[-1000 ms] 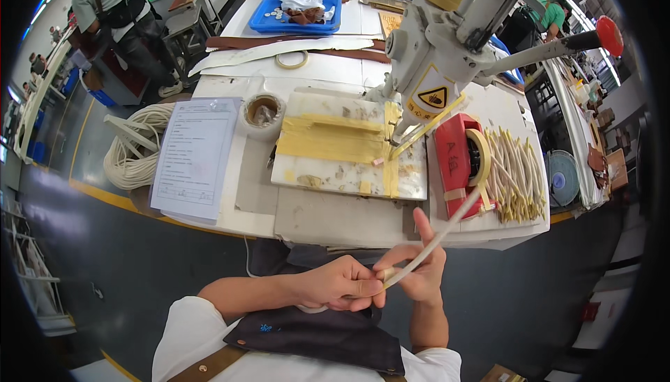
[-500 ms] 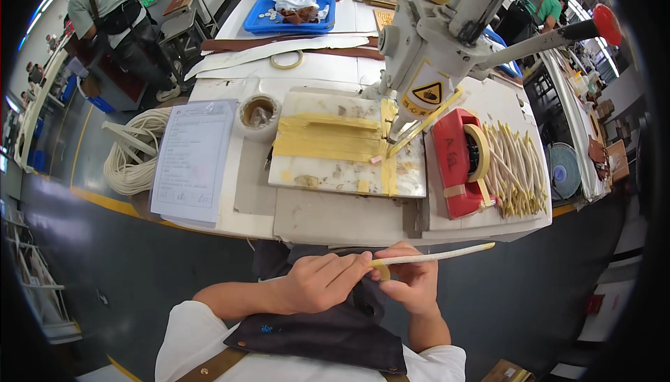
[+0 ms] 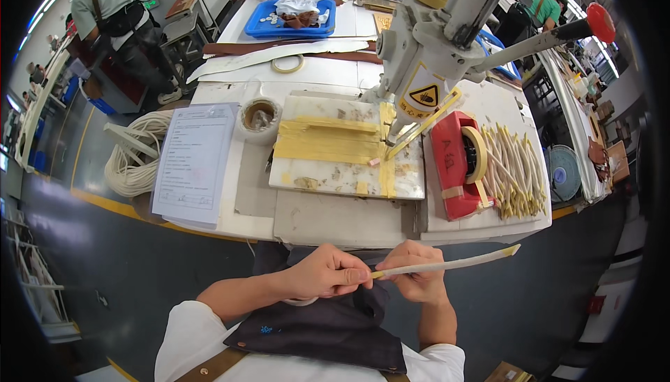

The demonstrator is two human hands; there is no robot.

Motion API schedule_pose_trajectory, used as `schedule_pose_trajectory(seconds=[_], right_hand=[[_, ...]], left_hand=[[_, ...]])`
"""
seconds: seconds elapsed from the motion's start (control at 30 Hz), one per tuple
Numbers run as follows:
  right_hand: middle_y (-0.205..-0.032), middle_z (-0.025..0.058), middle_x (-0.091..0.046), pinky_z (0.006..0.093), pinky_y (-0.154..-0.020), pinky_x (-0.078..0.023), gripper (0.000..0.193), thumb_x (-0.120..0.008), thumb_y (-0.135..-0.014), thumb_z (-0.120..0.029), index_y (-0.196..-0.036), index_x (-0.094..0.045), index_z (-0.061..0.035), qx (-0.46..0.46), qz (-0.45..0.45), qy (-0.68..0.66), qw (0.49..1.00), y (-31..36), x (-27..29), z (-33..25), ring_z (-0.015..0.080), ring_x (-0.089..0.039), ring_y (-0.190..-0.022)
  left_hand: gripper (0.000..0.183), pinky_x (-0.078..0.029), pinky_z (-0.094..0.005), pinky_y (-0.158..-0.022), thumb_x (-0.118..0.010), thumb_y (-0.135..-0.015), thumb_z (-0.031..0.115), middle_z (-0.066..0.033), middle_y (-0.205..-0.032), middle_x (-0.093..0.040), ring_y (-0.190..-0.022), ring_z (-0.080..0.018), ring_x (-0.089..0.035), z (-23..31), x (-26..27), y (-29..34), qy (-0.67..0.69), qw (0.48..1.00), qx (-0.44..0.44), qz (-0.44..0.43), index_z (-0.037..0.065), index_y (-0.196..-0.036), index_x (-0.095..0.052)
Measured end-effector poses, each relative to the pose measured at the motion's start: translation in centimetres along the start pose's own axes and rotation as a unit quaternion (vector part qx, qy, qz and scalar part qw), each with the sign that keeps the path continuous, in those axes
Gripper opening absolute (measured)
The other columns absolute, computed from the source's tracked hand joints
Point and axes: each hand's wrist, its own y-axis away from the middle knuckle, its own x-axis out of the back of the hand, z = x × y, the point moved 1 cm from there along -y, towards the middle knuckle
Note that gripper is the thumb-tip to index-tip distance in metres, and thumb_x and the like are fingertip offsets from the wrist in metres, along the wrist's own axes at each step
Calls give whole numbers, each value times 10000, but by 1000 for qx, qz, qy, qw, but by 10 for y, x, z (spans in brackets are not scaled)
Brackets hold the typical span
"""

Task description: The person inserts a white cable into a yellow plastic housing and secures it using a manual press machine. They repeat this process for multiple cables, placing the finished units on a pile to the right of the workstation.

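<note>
I hold a short white cord (image 3: 447,266) in front of my body, above my lap. It slants up to the right, and its free far end has yellow tape on it. My left hand (image 3: 328,272) pinches the cord's near end, where a bit of yellow tape shows between the fingertips. Just right of that, my right hand (image 3: 417,272) is closed round the cord, thumb and fingers pressed against it. A pale curved edge (image 3: 301,302) shows under my left hand; what it is I cannot make out.
On the worktable ahead are a taped white board (image 3: 335,180), a lever press (image 3: 426,68), a red tape dispenser (image 3: 450,166) and a pile of yellow-tipped cords (image 3: 516,173). At left lie a paper sheet (image 3: 195,162) and a coil of cord (image 3: 129,166). A person (image 3: 112,19) stands far left.
The loose yellow tape flap at the cord's near end no longer hangs out; the tape lies close to the cord. The cord's far end has swung right, and my left fingers have curled in.
</note>
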Motion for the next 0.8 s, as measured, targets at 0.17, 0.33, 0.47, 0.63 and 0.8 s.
schedule_pose_trajectory(seconds=[0.17,0.33,0.47,0.63,0.8], right_hand=[[-790,84,-701,280,-608,-556,137,-776,-783,51,-905,-780,-13,45,-32,-80,995,-1,1,17,184,-696,-689],[-1042,154,-684,314,-690,-569,381,-857,-813,-166,-1123,-740,20,-15,134,-201,970,0,-28,19,213,-696,-823],[-1235,200,-624,320,-724,-565,549,-873,-806,-190,-1271,-675,24,-102,189,-230,949,3,-29,27,211,-692,-893],[-896,149,-718,256,-624,-527,247,-873,-769,-54,-978,-780,40,-77,120,-291,946,18,-34,22,168,-661,-683],[-877,126,-674,262,-620,-504,162,-813,-827,-34,-966,-769,37,-120,156,-396,897,16,-50,24,167,-653,-730]], left_hand=[[337,-260,-182,-373,-617,-1041,249,7,-600,-516,-405,-7,-340,-14,5,-7,188,976,74,-78,-77,-987,-683],[315,-299,-203,-381,-626,-1036,250,20,-611,-536,-438,-21,-416,-2,-6,2,48,998,-28,43,-57,-1012,-693],[198,-405,-236,-437,-694,-977,173,0,-657,-574,-550,-77,-562,3,-19,15,-361,872,-279,176,-8,-1057,-690],[184,-452,-282,-447,-768,-882,121,-63,-684,-614,-520,-164,-594,-11,-22,0,-604,574,-479,278,48,-1033,-692],[163,-397,-251,-420,-694,-968,149,-37,-666,-617,-484,-105,-549,0,-15,1,-428,823,-315,202,-4,-1027,-704]])
